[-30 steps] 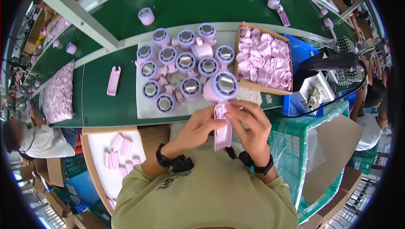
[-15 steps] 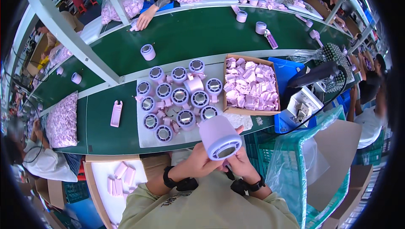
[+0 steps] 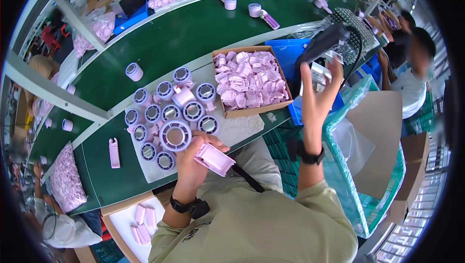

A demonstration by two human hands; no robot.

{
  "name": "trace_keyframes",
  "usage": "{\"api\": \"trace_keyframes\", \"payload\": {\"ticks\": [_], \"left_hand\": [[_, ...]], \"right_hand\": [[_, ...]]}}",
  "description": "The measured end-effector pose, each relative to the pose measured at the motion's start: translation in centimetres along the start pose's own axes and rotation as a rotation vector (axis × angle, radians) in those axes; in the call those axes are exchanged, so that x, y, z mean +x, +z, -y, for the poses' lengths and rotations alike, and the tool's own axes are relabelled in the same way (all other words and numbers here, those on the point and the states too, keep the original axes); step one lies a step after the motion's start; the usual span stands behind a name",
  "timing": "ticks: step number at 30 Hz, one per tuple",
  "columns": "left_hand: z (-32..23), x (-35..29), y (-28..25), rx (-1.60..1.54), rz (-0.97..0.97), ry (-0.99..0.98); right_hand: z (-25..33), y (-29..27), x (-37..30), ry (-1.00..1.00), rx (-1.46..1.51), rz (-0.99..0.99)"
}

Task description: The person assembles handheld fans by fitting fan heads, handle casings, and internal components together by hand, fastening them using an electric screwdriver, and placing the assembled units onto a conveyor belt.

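My left hand (image 3: 190, 163) is closed round a lilac round-headed appliance body (image 3: 175, 136). Its ringed end faces up, and its open, hollow handle (image 3: 214, 159) points toward my lap. Nothing is in my right hand (image 3: 317, 100); its thumb and fingers are spread, just below a black corded tool (image 3: 323, 42) shaped like an electric screwdriver. Beside those fingers is a silver-and-white device (image 3: 319, 75) in a blue bin (image 3: 294, 112), partly covered by the hand. Several similar lilac bodies (image 3: 193, 111) stand on a white mat (image 3: 145, 173) beyond my left hand.
A cardboard box (image 3: 259, 110) of pink plastic pieces stands beside the mat. One pink handle cover (image 3: 114, 153) lies left, near a bag of parts (image 3: 69, 178). Beyond runs a green conveyor (image 3: 179, 40) with scattered bodies. A plastic-lined green crate (image 3: 339, 166) stands at right.
My hands have parted. The left has carried the lilac body left and turned it, ringed end up; the right has let go and reached out toward the black tool. The view has shifted right.
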State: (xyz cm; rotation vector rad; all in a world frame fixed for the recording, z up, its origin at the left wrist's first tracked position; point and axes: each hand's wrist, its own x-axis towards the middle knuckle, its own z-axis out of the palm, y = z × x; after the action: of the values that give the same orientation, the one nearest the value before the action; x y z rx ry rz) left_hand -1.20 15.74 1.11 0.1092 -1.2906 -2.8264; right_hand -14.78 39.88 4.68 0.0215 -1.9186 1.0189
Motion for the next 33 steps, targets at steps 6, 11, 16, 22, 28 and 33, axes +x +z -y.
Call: {"api": "trace_keyframes", "payload": {"ticks": [6,11,16,22,28,33], "left_hand": [[0.0,-1.3,-3.8,0.092,-0.028,-0.076],[-1.8,-3.6,-6.7,0.251,-0.114,-0.045],[-4.6,-3.9,-6.9,0.383,-0.181,0.001],[-5.8,-1.7,-3.2,0.616,-0.251,0.121],[-7.2,1.4,-0.2,0.665,-0.171,0.149],[-9.8,6.4,8.2,0.495,-0.084,0.143]], "right_hand": [[-3.8,1.8,6.1,0.264,0.347,0.182],[-2.4,0.0,5.3,0.298,0.497,0.115],[-2.1,-3.8,4.4,0.229,0.755,-0.176],[-3.9,-6.6,5.2,0.277,0.641,-0.131],[-4.7,-5.8,4.9,0.275,0.682,-0.033],[-6.1,-5.2,3.7,0.275,0.469,-0.027]]}}
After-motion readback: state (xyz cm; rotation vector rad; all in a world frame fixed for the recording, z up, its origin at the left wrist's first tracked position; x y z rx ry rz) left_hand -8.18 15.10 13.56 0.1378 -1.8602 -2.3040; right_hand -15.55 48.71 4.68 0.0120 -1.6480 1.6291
